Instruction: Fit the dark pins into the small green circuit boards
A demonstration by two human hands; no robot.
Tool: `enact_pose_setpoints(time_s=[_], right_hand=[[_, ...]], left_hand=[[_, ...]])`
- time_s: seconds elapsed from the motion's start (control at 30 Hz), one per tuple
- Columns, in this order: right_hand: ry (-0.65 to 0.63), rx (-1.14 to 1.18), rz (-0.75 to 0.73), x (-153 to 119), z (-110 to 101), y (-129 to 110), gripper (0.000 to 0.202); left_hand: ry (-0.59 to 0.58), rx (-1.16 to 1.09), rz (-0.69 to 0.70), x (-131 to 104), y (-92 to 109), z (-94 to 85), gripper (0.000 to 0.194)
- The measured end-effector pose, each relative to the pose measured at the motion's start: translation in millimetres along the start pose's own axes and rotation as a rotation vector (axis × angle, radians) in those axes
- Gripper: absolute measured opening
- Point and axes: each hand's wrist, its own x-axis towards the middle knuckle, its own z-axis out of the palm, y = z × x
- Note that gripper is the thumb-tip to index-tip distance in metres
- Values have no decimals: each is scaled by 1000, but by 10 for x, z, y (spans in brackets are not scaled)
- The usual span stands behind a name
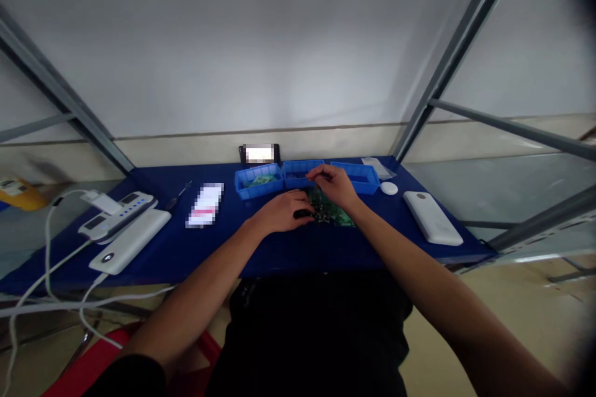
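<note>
My left hand [287, 211] lies at the left edge of a green circuit board [342, 217], its fingers curled round a small black object [303, 214]. Small pale and dark parts [321, 214] are spread over the board. Above the board's back edge is my right hand [333, 183], its fingertips pinched together in front of the middle blue bin [302, 167]; anything between them is too small to make out. The left blue bin [258, 180] holds green pieces, and the right blue bin [365, 178] is partly behind my right hand.
A phone [205, 205] and a screwdriver [178, 196] lie left on the blue table [218, 254]. White power banks [130, 242] [432, 218] flank the work area. A round white object [388, 188], plastic bag [379, 167], upright phone [259, 154], power strip [116, 217] and cables surround it.
</note>
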Motion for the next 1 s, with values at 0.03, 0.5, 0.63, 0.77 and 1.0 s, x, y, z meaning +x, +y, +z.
enact_pose_setpoints(time_s=[0.03,0.5,0.63,0.77,1.0], right_hand=[[-1,5,0,-1,1,6,22],[-10,-11,-10,-6,-6,-83,24],[-30,-21,-15,-25,-3,-130,23],[-45,12,-8,-37,15,-139,19],[-139,3,31,-51,55,-123,26]], left_hand=[[2,-22,0,1,-21,-1,16],[248,-221,-292,32,-10,-91,15],[410,-349,-351,32,-78,-46,18],[513,-354,-409,42,-129,-29,17],[534,-230,-385,33,-147,-41,26]])
